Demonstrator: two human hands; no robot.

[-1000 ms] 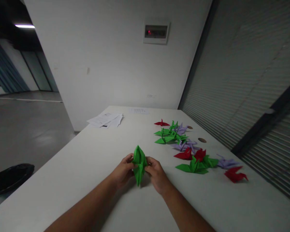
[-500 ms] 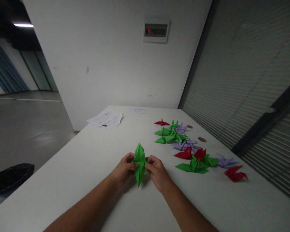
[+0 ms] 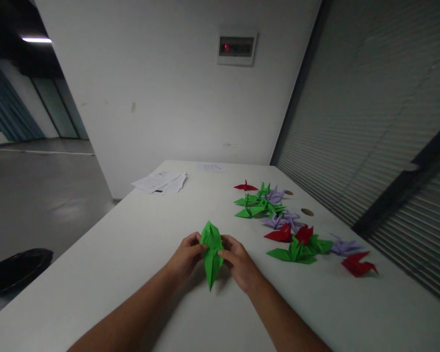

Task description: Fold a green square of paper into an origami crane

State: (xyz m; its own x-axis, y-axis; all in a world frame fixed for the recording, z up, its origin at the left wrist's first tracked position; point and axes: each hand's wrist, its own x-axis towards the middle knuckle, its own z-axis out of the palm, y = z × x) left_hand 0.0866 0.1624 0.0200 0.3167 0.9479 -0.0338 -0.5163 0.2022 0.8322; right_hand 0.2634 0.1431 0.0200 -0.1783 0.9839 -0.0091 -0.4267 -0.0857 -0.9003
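Between my two hands is a green folded paper (image 3: 212,252), a long pointed shape like a part-folded origami crane, held a little above the table. My left hand (image 3: 187,254) pinches its left edge, thumb in front. On the right edge, my right hand (image 3: 239,260) grips it with thumb and fingers. Fingers behind the paper are partly hidden. To the right lie several finished paper cranes: green cranes (image 3: 295,252), red cranes (image 3: 359,264) and purple cranes (image 3: 345,245).
The white table (image 3: 106,283) runs to the wall, with printed sheets (image 3: 159,181) at its far left. Round holes (image 3: 307,212) mark its right side, beside window blinds (image 3: 370,146). A black-lined bin (image 3: 18,271) stands on the floor at left.
The green paper's shape has altered: its middle looks wider and its lower point sits slightly lower. Both hands keep their hold in nearly the same place.
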